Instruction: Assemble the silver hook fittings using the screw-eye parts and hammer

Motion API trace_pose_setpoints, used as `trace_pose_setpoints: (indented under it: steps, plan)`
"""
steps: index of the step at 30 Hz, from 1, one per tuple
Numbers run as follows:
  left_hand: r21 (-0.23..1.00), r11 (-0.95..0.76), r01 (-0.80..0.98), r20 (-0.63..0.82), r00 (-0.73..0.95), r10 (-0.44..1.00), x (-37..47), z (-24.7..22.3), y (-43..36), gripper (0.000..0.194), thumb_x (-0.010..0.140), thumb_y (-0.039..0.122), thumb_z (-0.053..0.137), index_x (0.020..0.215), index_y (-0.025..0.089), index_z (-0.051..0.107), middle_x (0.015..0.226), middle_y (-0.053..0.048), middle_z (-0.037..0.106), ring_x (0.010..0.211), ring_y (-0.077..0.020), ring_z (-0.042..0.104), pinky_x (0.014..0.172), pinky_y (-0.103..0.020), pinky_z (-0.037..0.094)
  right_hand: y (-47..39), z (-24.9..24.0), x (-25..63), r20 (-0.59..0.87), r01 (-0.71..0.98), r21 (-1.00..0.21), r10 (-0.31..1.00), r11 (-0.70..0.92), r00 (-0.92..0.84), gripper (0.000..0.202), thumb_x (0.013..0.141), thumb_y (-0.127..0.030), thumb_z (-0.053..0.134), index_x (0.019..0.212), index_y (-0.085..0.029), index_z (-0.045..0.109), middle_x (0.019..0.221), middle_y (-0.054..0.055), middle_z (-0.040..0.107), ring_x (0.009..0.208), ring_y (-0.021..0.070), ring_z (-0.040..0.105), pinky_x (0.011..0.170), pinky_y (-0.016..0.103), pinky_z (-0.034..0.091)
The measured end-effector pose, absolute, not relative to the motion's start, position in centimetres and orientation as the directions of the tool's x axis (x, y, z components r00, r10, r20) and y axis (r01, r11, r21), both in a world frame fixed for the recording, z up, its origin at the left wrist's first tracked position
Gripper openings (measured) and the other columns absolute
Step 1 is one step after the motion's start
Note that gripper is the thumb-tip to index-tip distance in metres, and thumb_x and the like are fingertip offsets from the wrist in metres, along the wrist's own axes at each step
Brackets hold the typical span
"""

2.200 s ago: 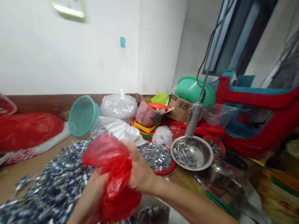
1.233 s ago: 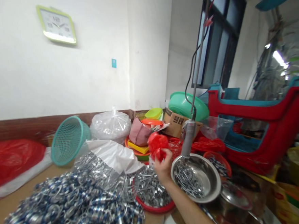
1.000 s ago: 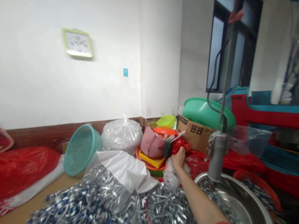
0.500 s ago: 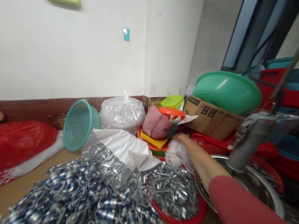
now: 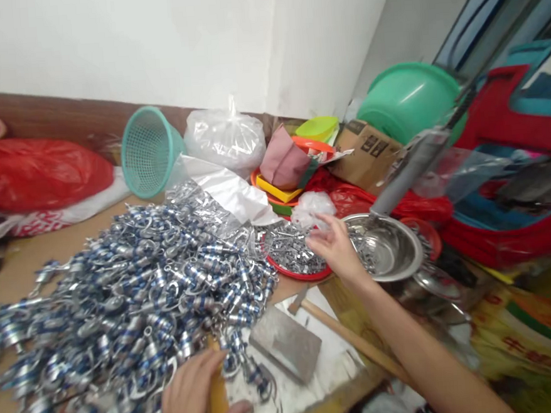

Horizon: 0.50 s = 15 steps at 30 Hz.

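My right hand (image 5: 337, 249) hovers at the right edge of a red-rimmed tray (image 5: 304, 277) full of small silver metal pieces (image 5: 290, 246). Its thumb and index finger are apart, and I see nothing between them. Low in the view, my left hand (image 5: 192, 395) rests palm down beside a big heap of blue-and-silver metal fittings with hooks (image 5: 136, 304). Its fingers are stretched and the thumb stands away. Between the hands lie a flat metal block (image 5: 285, 344) and a hammer with a wooden handle (image 5: 350, 333), both on a white sheet (image 5: 332, 378).
A steel bowl (image 5: 401, 248) stands right of the tray, with a grey cylindrical tool (image 5: 405, 172) hanging over it. Behind are a teal basket (image 5: 151, 152), a knotted clear bag (image 5: 226, 137), a cardboard box (image 5: 369, 156) and a green basin (image 5: 409, 99). Red crates (image 5: 499, 235) stand at far right.
The view has tipped downward, bringing the block, the hammer and my left hand into sight. My right hand has come back from behind the crumpled clear bag to the tray's edge.
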<state>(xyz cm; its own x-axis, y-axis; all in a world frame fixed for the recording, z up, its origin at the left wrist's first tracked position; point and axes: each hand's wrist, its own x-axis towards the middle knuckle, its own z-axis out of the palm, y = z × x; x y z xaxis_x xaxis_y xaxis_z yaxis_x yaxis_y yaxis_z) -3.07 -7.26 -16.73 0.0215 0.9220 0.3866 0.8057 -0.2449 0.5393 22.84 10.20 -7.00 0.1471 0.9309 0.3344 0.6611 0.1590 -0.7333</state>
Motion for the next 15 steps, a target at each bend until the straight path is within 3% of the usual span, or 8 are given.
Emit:
trace_pose_setpoints:
  steps: [2, 4, 6, 10, 15]
  plan:
    - [0.403, -0.418, 0.814, 0.434, 0.231, 0.871, -2.5, -16.5, -6.5, 0.035, 0.070, 0.035, 0.062, 0.104, 0.026, 0.055, 0.102, -0.007, 0.064, 0.096, -0.0264, 0.056, 0.080, -0.038, 0.043, 3.8, -9.0, 23.8, 0.364, 0.504, -0.803, 0.931, 0.318, -0.006, 0.036, 0.077, -0.026, 0.055, 0.112, -0.023, 0.049, 0.122, 0.008, 0.040, 0.085, 0.0136, 0.059, 0.073, 0.028, 0.051]
    - [0.325, -0.517, 0.792, 0.408, 0.376, 0.832, -1.5, -15.9, -5.7, 0.026, 0.075, 0.023, 0.054, 0.100, 0.026, 0.058, 0.102, -0.006, 0.066, 0.096, -0.0253, 0.055, 0.079, -0.036, 0.042, -0.5, -10.9, 25.1, 0.372, 0.551, -0.772, 0.928, 0.318, -0.013, 0.021, 0.079, -0.025, 0.052, 0.098, -0.022, 0.058, 0.114, 0.008, 0.046, 0.087, 0.0155, 0.058, 0.072, 0.028, 0.051]
    - [0.292, -0.554, 0.780, 0.325, 0.464, 0.825, -0.4, -15.2, -5.1, 0.028, 0.072, 0.015, 0.051, 0.096, 0.026, 0.061, 0.100, -0.005, 0.068, 0.096, -0.0272, 0.053, 0.078, -0.039, 0.040, -2.3, -12.3, 26.4, 0.401, 0.660, -0.699, 0.915, 0.276, 0.042, 0.017, 0.081, -0.024, 0.049, 0.091, -0.020, 0.061, 0.106, 0.009, 0.051, 0.092, 0.0185, 0.056, 0.073, 0.030, 0.050]
    - [0.258, -0.583, 0.770, 0.259, 0.526, 0.810, 0.7, -14.4, -5.2, 0.025, 0.072, 0.015, 0.047, 0.088, 0.026, 0.063, 0.084, -0.004, 0.069, 0.091, -0.0282, 0.053, 0.077, -0.042, 0.037, -1.1, -13.4, 27.5, 0.400, 0.840, -0.508, 0.916, 0.193, 0.032, 0.020, 0.082, -0.017, 0.044, 0.090, -0.016, 0.063, 0.096, 0.009, 0.058, 0.093, 0.0191, 0.056, 0.082, 0.033, 0.047]
    - [0.276, -0.613, 0.740, 0.375, 0.504, 0.778, 1.5, -14.1, -6.5, 0.027, 0.072, 0.016, 0.046, 0.095, 0.022, 0.060, 0.096, -0.008, 0.067, 0.095, -0.0266, 0.053, 0.082, -0.040, 0.039, 5.5, -12.6, 26.0, 0.299, 0.902, -0.396, 0.953, 0.172, -0.050, 0.026, 0.085, -0.012, 0.041, 0.103, -0.017, 0.059, 0.111, 0.008, 0.055, 0.104, 0.0161, 0.051, 0.090, 0.029, 0.041]
